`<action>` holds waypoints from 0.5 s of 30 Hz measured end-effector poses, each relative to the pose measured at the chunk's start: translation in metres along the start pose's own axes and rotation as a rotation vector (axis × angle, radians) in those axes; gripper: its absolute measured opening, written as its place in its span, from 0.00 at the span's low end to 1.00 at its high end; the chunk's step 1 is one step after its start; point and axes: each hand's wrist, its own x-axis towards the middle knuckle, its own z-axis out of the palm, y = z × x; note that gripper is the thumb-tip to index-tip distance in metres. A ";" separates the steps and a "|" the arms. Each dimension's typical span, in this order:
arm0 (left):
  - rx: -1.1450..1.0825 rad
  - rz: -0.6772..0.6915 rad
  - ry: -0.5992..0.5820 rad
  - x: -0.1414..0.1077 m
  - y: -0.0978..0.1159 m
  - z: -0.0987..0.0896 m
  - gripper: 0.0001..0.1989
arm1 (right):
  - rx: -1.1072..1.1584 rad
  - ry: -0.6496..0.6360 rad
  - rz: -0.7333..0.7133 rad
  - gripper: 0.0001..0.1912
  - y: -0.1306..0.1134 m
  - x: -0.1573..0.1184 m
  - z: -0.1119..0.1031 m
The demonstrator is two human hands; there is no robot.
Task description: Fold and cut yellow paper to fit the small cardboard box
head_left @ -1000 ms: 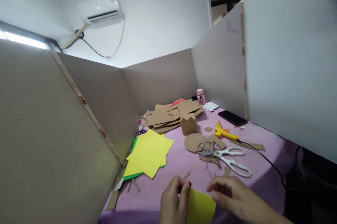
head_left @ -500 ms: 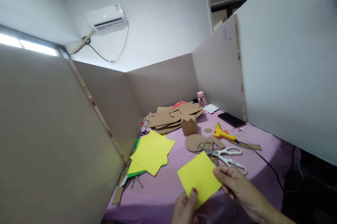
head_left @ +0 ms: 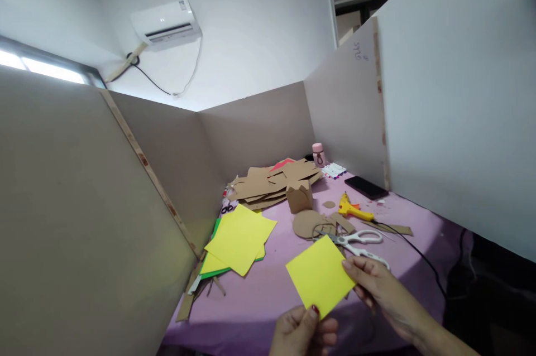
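A small square of yellow paper (head_left: 320,275) is held up above the near part of the table, tilted toward me. My left hand (head_left: 302,329) pinches its bottom corner, the thumb lying on top. At the right corner, my right hand (head_left: 372,283) grips it between thumb and fingers. White-handled scissors (head_left: 355,239) lie just beyond, partly covered by the paper and my right hand. Larger yellow sheets (head_left: 240,239) rest to the left, with green sheets (head_left: 215,273) showing under them.
Cardboard sheets (head_left: 259,183) are piled at the back, with a small cardboard box (head_left: 299,198) in front. Cardboard cutouts (head_left: 307,224) lie mid-table. A yellow glue gun (head_left: 354,209) with a black cord, a phone (head_left: 366,187), markers (head_left: 334,170) and a pink bottle (head_left: 318,155) line the right. Partitions enclose the table.
The yellow square has shifted slightly up and to the right and shows flatter. My left thumb has slid nearer its bottom corner, and the left fingers now show below it. The view has shifted slightly.
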 end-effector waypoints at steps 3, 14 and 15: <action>-0.034 -0.001 0.009 -0.002 0.002 0.002 0.24 | 0.004 0.002 0.009 0.25 0.002 0.000 0.000; 0.756 0.767 0.392 -0.003 -0.007 -0.009 0.21 | 0.013 0.092 -0.057 0.26 0.012 -0.011 0.011; 0.852 0.887 0.459 -0.002 -0.013 -0.007 0.16 | 0.026 0.050 -0.041 0.27 0.014 -0.017 0.016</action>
